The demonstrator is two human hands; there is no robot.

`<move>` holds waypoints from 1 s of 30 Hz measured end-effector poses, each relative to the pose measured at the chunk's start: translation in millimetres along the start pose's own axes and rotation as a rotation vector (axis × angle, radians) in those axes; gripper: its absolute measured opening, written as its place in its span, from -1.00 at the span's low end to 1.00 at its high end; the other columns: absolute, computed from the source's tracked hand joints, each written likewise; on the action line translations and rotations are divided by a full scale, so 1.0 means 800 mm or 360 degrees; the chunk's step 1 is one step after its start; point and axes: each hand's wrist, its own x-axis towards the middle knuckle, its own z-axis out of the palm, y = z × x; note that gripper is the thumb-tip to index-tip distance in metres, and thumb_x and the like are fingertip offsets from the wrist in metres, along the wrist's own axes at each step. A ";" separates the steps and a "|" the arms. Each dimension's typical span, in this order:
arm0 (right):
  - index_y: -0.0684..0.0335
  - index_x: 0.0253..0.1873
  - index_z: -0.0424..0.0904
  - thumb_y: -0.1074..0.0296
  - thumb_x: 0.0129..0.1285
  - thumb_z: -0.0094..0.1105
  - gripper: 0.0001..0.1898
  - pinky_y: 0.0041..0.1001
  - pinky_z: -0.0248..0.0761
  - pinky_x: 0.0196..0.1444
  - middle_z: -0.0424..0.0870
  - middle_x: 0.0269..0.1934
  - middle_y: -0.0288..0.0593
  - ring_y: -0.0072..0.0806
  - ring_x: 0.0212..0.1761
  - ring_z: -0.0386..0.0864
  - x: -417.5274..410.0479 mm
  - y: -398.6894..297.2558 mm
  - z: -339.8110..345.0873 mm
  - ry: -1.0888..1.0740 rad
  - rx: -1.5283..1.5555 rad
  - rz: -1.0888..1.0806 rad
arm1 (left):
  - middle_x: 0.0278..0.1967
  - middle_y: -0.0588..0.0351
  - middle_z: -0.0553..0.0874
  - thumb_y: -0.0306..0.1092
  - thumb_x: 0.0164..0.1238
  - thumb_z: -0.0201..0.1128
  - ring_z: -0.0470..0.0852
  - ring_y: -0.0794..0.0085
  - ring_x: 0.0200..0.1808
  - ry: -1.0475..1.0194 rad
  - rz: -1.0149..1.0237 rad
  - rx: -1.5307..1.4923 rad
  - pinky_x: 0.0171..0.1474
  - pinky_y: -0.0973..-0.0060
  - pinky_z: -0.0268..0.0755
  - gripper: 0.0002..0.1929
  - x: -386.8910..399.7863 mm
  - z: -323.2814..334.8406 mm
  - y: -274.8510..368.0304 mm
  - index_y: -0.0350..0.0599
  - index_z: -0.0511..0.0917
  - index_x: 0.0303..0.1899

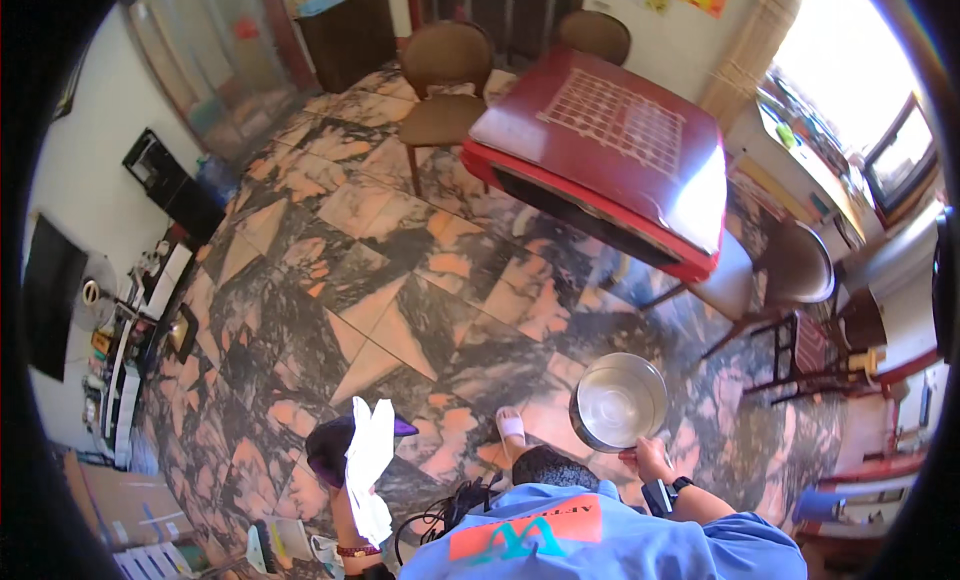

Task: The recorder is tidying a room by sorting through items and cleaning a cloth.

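On the right, my right hand (649, 457) grips the rim or handle side of a round, deep metal pot (621, 402); its inside shows no contents. A wristwatch and a small dark device are at that wrist. On the left, my left forearm reaches forward, and a black and purple cloth item (328, 451), perhaps a cap or mitt, covers my left hand, so its fingers are hidden. A crumpled white cloth or paper (369, 460) lies along that hand and forearm. A foot in a pink slipper (511, 424) stands on the floor between them.
A red-covered table (517, 130) stands ahead to the right, with chairs (442, 122) around it. A low media unit (124, 385) and a cardboard box (124, 505) are at the left. Marble-patterned floor (390, 280) lies ahead.
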 end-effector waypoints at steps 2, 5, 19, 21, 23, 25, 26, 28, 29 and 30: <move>0.55 -0.20 0.50 0.33 0.37 -0.17 -0.66 -0.40 0.58 -0.54 0.69 -0.40 0.16 -0.22 -0.49 0.70 0.022 -0.047 0.024 -0.0002 -0.0065 -0.0012 | -0.41 0.22 0.63 -0.28 0.40 0.14 0.62 0.52 -0.46 0.0045 0.0014 -0.0027 -0.45 0.53 0.46 -0.76 0.016 0.012 0.021 -0.20 0.60 -0.06; 0.57 -0.18 0.48 0.34 0.37 -0.18 -0.67 -0.40 0.57 -0.55 0.69 -0.42 0.15 -0.22 -0.53 0.69 0.056 -0.114 0.068 -0.0168 -0.0154 -0.0136 | -0.43 0.23 0.63 -0.27 0.40 0.14 0.62 0.52 -0.47 0.0126 0.0037 -0.0072 -0.46 0.53 0.46 -0.76 0.036 0.012 0.049 -0.20 0.60 -0.07; 0.43 -0.19 0.39 0.36 0.31 -0.10 -0.80 -0.45 0.55 -0.58 0.65 -0.46 0.08 -0.30 -0.56 0.66 0.003 -0.319 0.340 -0.0275 0.0007 -0.0446 | -0.51 0.24 0.62 -0.24 0.41 0.12 0.60 0.53 -0.53 0.0105 0.0148 0.0011 -0.49 0.53 0.43 -0.75 0.235 -0.008 0.213 -0.21 0.62 -0.11; 0.41 -0.19 0.40 0.39 0.28 -0.10 -0.82 -0.48 0.53 -0.58 0.64 -0.45 0.07 -0.31 -0.57 0.65 -0.011 -0.338 0.366 -0.0351 0.0147 -0.0480 | -0.52 0.24 0.62 -0.24 0.41 0.12 0.60 0.53 -0.53 0.0039 0.0182 0.0059 -0.49 0.53 0.43 -0.75 0.268 0.002 0.251 -0.21 0.63 -0.12; 0.40 -0.20 0.39 0.40 0.27 -0.11 -0.84 -0.49 0.52 -0.58 0.64 -0.46 0.05 -0.32 -0.56 0.65 -0.019 -0.349 0.381 -0.0283 0.0165 -0.0462 | -0.53 0.24 0.62 -0.23 0.41 0.12 0.60 0.53 -0.54 -0.0042 0.0231 0.0119 -0.50 0.53 0.42 -0.75 0.302 0.010 0.285 -0.21 0.63 -0.13; 0.38 -0.22 0.36 0.38 0.30 -0.06 -0.84 -0.51 0.49 -0.62 0.62 -0.50 0.04 -0.34 -0.61 0.62 -0.020 -0.356 0.395 -0.0192 0.0200 -0.0481 | -0.54 0.24 0.61 -0.23 0.41 0.11 0.60 0.53 -0.55 -0.0101 0.0332 0.0266 -0.50 0.53 0.42 -0.75 0.339 0.016 0.306 -0.21 0.63 -0.13; 0.38 -0.22 0.36 0.38 0.30 -0.06 -0.84 -0.51 0.49 -0.62 0.62 -0.50 0.04 -0.34 -0.61 0.62 -0.018 -0.365 0.403 -0.0192 0.0195 -0.0470 | -0.55 0.24 0.61 -0.23 0.41 0.11 0.60 0.53 -0.55 -0.0127 0.0406 0.0341 -0.51 0.53 0.42 -0.74 0.354 0.019 0.314 -0.21 0.63 -0.14; 0.39 -0.19 0.37 0.37 0.33 -0.06 -0.83 -0.51 0.48 -0.63 0.63 -0.49 0.02 -0.37 -0.62 0.62 -0.010 -0.378 0.418 -0.0167 0.0233 -0.0556 | -0.56 0.24 0.61 -0.24 0.41 0.11 0.60 0.54 -0.55 -0.0130 0.0305 0.0197 -0.51 0.54 0.42 -0.76 0.360 0.038 0.348 -0.21 0.63 -0.16; 0.39 -0.19 0.37 0.37 0.33 -0.06 -0.83 -0.51 0.48 -0.63 0.63 -0.49 0.02 -0.37 -0.62 0.62 -0.009 -0.382 0.423 -0.0193 0.0204 -0.0543 | -0.57 0.24 0.61 -0.25 0.41 0.11 0.61 0.54 -0.55 -0.0104 0.0156 -0.0015 -0.51 0.55 0.43 -0.77 0.354 0.061 0.373 -0.21 0.63 -0.18; 0.39 -0.17 0.38 0.36 0.35 -0.05 -0.82 -0.51 0.48 -0.64 0.63 -0.49 0.02 -0.38 -0.62 0.62 -0.010 -0.390 0.428 -0.0163 0.0229 -0.0609 | -0.57 0.24 0.61 -0.25 0.40 0.12 0.61 0.54 -0.55 -0.0265 0.0153 -0.0050 -0.52 0.56 0.44 -0.77 0.354 0.079 0.394 -0.20 0.63 -0.20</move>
